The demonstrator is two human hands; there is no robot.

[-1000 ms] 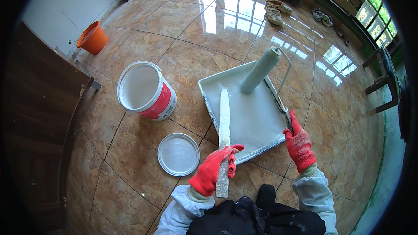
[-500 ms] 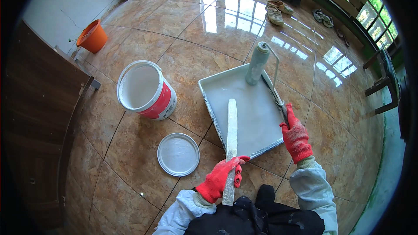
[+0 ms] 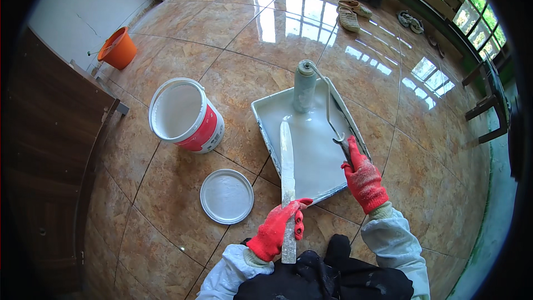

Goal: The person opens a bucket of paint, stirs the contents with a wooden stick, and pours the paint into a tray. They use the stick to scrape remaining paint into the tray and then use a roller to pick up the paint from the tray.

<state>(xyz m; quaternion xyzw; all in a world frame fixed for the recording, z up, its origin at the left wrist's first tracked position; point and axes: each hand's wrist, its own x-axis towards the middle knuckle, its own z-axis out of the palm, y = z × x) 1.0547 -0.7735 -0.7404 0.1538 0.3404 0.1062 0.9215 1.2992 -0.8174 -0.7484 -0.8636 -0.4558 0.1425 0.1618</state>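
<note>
A paint tray [image 3: 263, 135] coated with whitish paint lies in front of me. My right hand [image 3: 366, 182], in a red glove, grips the dark handle of a paint roller [image 3: 305, 86]. The roller's sleeve stands on end at the tray's far part, wet with pale paint. In my red-gloved left hand [image 3: 276, 229] is a flat, paint-covered stirring stick [image 3: 287, 161]. Its far tip reaches over the paint; whether it touches the surface I cannot tell. Its lower end sticks out below my fingers.
Left of the tray stands a white and red paint bucket [image 3: 204, 128], with its round lid [image 3: 227, 196] on the tiles nearer me. An orange bucket [image 3: 118, 49] is by the wall. Shoes [image 3: 348, 18] line the far side, a dark chair [image 3: 488, 103] the right. Brown wooden furniture [image 3: 50, 161] borders the left.
My right hand and the roller have shifted left, so the sleeve is now farther from the tray's right edge. My left hand and the stick have moved slightly left.
</note>
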